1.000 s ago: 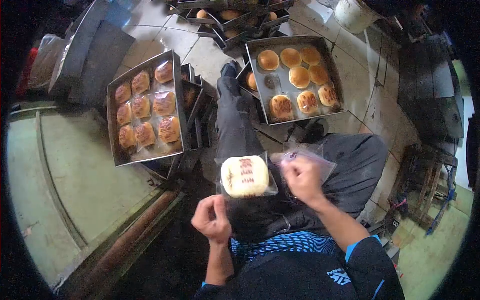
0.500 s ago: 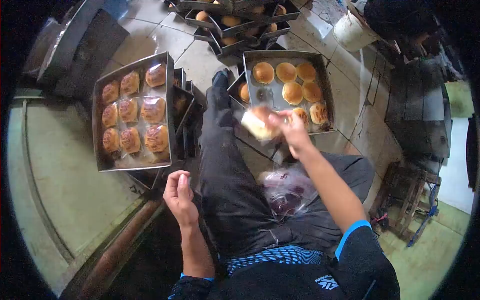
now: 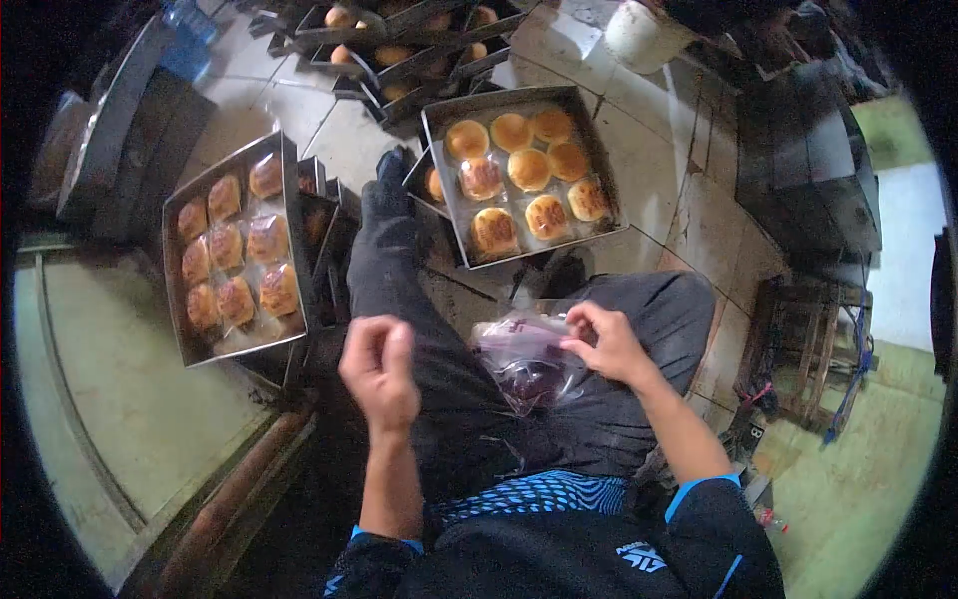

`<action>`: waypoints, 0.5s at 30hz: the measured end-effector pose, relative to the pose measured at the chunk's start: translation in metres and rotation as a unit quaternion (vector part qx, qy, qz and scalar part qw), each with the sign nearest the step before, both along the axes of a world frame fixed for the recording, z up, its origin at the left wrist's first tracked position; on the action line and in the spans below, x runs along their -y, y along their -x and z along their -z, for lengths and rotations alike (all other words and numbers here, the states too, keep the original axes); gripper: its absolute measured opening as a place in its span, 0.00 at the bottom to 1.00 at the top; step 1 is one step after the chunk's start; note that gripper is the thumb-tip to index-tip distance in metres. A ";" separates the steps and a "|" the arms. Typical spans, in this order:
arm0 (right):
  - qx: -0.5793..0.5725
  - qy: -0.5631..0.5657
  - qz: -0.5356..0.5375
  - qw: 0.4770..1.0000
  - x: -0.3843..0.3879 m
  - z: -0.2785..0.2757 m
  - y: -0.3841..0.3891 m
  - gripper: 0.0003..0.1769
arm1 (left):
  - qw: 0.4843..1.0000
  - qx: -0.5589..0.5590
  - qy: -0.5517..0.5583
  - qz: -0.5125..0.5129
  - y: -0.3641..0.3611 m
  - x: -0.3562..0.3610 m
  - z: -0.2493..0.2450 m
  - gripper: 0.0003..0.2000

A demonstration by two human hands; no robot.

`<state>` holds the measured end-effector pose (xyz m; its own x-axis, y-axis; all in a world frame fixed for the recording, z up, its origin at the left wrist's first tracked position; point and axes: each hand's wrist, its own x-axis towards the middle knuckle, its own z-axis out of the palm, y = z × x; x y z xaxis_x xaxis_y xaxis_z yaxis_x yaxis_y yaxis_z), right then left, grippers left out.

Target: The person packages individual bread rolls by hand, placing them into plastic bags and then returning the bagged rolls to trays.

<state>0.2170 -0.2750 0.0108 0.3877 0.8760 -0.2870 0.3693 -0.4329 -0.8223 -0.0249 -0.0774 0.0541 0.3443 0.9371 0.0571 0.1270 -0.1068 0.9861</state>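
Observation:
My right hand pinches the edge of a clear plastic bag that lies between my thighs, with dark purple printing or contents. My left hand is raised over my left thigh, its fingers curled; whether it holds anything small is hidden. Ahead, a square metal tray bears several round golden buns; the one at its left middle looks wrapped in clear plastic. To the left, another tray holds several wrapped browned buns.
Stacked metal trays with buns stand at the top. A white bucket is at the upper right. A wooden stool stands to the right, below stacked dark boxes. A brown pipe runs at the lower left.
My right hand has let go of a bun, which now sits in the right tray, and has come back to the plastic bag. My left hand has risen slightly. The view has shifted.

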 end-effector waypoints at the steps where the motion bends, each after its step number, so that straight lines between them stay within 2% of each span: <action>1: 0.042 -0.043 -0.031 0.998 0.010 0.008 0.004 0.13 | 0.999 0.024 0.023 0.041 -0.020 0.010 0.003 0.04; 3: 0.113 -0.103 -0.083 0.985 0.019 0.018 0.009 0.06 | 0.985 -0.032 0.014 0.169 -0.055 0.022 0.006 0.09; 4: 0.108 -0.096 -0.079 0.986 0.021 0.020 0.009 0.06 | 0.967 -0.082 -0.054 0.235 -0.069 0.022 0.006 0.17; 6: 0.100 -0.082 -0.071 0.989 0.017 0.018 0.008 0.06 | 0.930 -0.107 -0.166 0.310 -0.085 0.029 0.024 0.30; 7: 0.112 -0.167 -0.035 0.979 0.014 0.009 0.011 0.07 | 0.914 -0.119 -0.148 0.359 -0.082 0.031 0.025 0.31; 8: 0.177 -0.182 -0.019 0.967 0.017 -0.003 0.010 0.08 | 0.895 -0.133 -0.127 0.407 -0.076 0.035 0.025 0.32; 9: 0.239 -0.193 0.000 0.952 0.019 -0.018 0.011 0.10 | 0.901 -0.111 -0.109 0.405 -0.071 0.040 0.030 0.29; 10: 0.297 -0.201 0.019 0.933 0.023 -0.024 0.015 0.11 | 0.907 -0.135 -0.127 0.379 -0.064 0.042 0.035 0.27; 12: 0.281 -0.122 -0.007 0.952 0.031 -0.017 0.029 0.16 | 0.914 -0.183 -0.161 0.324 -0.049 0.044 0.045 0.24; 13: 0.271 -0.081 -0.020 0.959 0.036 -0.013 0.039 0.18 | 0.929 -0.168 -0.137 0.301 -0.046 0.044 0.050 0.20; 14: 0.262 -0.040 -0.031 0.964 0.040 -0.007 0.050 0.21 | 0.932 -0.154 -0.130 0.301 -0.045 0.042 0.055 0.20; 15: 0.316 0.012 -0.047 0.948 0.042 0.004 0.060 0.20 | 0.929 -0.153 -0.144 0.306 -0.045 0.041 0.054 0.22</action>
